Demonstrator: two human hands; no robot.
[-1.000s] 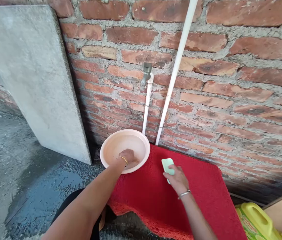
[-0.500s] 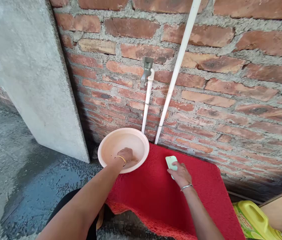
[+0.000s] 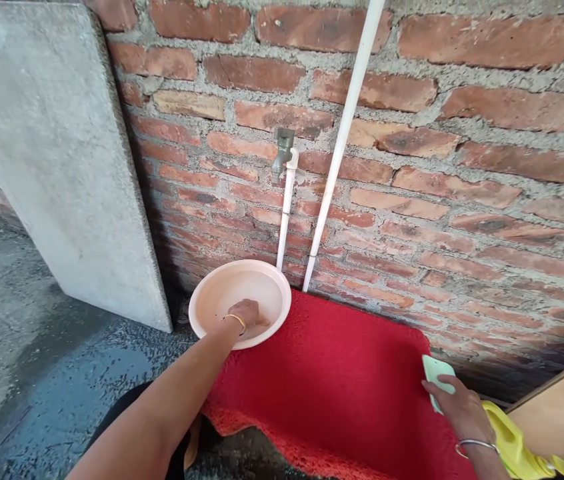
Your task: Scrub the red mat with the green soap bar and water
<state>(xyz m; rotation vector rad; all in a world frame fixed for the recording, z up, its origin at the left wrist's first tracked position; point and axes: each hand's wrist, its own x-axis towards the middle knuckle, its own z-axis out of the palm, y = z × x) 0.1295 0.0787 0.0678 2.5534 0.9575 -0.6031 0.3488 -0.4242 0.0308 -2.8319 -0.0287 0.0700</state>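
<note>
My left hand (image 3: 245, 311) is down inside a pale pink basin (image 3: 196, 313), its fingers curled and partly hidden below the wrist. What they hold, if anything, I cannot make out. My right hand (image 3: 455, 400) grips a flat mint-green scrub brush (image 3: 437, 368) with a small hole near one end; its underside is hidden. The brush is at the right edge of a red fabric mat (image 3: 342, 373). This mat spreads over a raised surface, and its thick front edge hangs down. The basin's right side adjoins the mat's left corner.
A brick wall (image 3: 282, 80) rises behind, with a tap (image 3: 283, 150) and white pipes (image 3: 338, 157). A concrete slab (image 3: 72, 160) leans at left above wet floor (image 3: 92, 387). At right stand a yellow jug (image 3: 517, 443) and a wooden board (image 3: 562, 413).
My right hand has slid the brush rightward and slightly nearer, from the middle of the mat to its right edge. My left hand stays in the basin. The view has shifted slightly.
</note>
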